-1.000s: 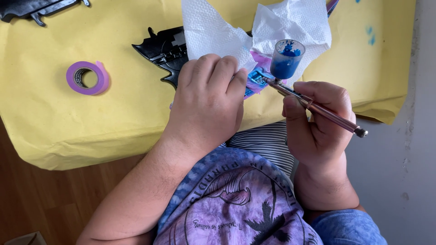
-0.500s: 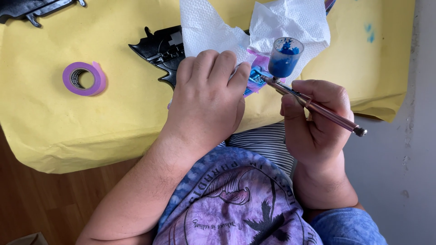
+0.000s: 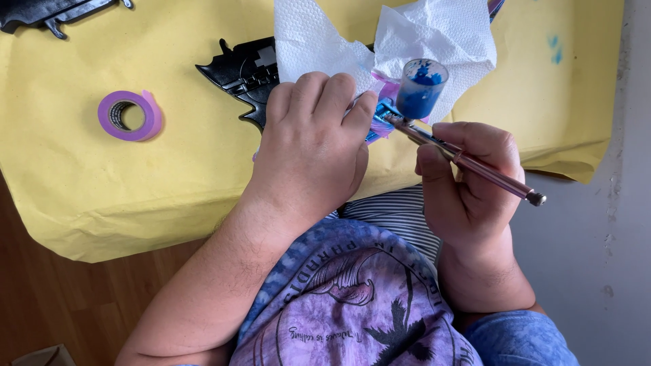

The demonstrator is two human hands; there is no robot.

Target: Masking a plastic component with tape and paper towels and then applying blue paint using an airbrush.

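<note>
My right hand [image 3: 468, 179] grips a slim pinkish metal airbrush [image 3: 475, 166] whose small cup [image 3: 420, 88] holds blue paint. Its tip points left toward my left hand [image 3: 312, 142], which is closed over a small blue and pink piece at the tip; most of that piece is hidden by my fingers. A crumpled white paper towel [image 3: 434, 34] lies just behind both hands on the yellow paper sheet [image 3: 102, 190].
A black plastic model part [image 3: 241, 71] lies under the towel's left side. A roll of purple tape [image 3: 129, 115] sits to the left. Another black part [image 3: 47, 13] is at the top left corner. Wooden floor lies at the left, grey floor at the right.
Both hands and the airbrush have stayed almost still; the view has shifted only slightly.
</note>
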